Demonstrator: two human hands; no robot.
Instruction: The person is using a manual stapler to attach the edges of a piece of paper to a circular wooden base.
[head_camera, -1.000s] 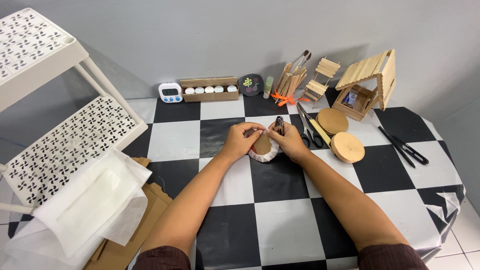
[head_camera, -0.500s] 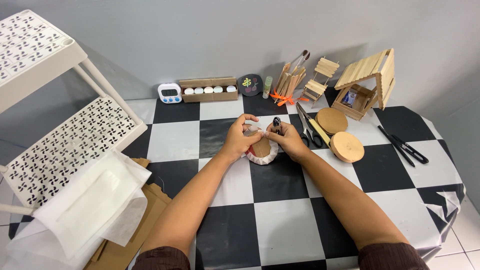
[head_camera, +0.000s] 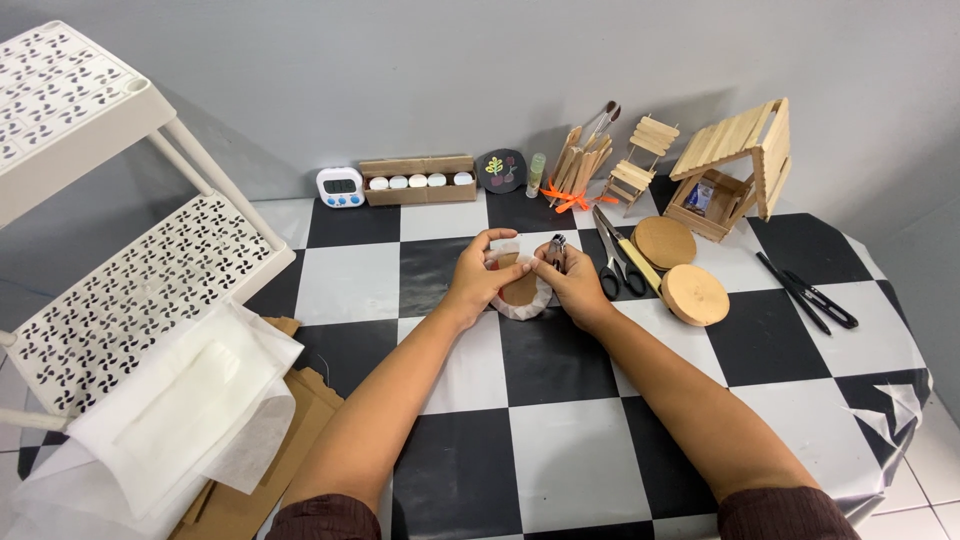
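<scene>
Wooden disc (head_camera: 520, 290) in white wrapping, pinched between both hands, left (head_camera: 478, 278) and right (head_camera: 572, 285)

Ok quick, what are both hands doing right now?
Left hand: closed on the round wooden disc wrapped in white paper.
Right hand: closed on a small dark metal tool, touching the same disc.

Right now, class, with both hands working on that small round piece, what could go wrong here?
1. The right hand holds a small metal tool close to the left hand; a slip could nick fingers.
2. The white wrapping around the wooden disc looks thin and might tear.
3. Scissors lie beside the right wrist and could be knocked.
</scene>
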